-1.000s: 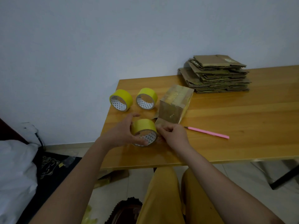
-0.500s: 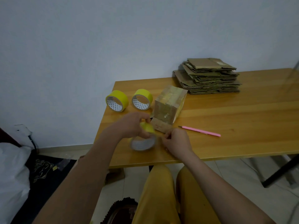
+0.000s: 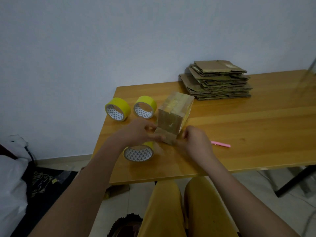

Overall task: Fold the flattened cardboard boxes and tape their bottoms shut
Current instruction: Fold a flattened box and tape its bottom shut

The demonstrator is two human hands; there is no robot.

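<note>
Head view, box: a small brown cardboard box point(image 3: 174, 115) stands on the yellow-brown wooden table point(image 3: 239, 134), near its left end, with glossy tape across its top face and a loose brown flap point(image 3: 166, 136) folded out at its near foot.
Head view, left hand: the left hand point(image 3: 136, 134) is at the flap's left edge, fingers curled toward it; it seems to pinch the flap, though blur hides the exact contact.
Head view, right hand: the right hand point(image 3: 195, 142) is at the box's near right corner, fingers bent inward against the cardboard; whether it grasps the flap or only steadies the box, I cannot tell.
Head view, tape: one yellow roll of tape point(image 3: 138, 152) lies free on the table just near-left of the box, under the left wrist; two more yellow rolls point(image 3: 118, 111) point(image 3: 145, 106) stand left of the box, farther back.
Head view, supply: a stack of flattened brown cardboard boxes point(image 3: 217, 81) sits at the far side, well apart to the right.
Head view, other: a pink pen-like tool point(image 3: 220, 144) lies right of the right hand.
Risk, flap: this looks like flap-closing work, and a flap released too soon would likely spring open.
Risk, box: the box is light and stands tall, so an uneven push from either hand could tip or slide it.
Risk, roll: the left forearm passes over the near roll; a careless sweep could knock it off the near edge.
</note>
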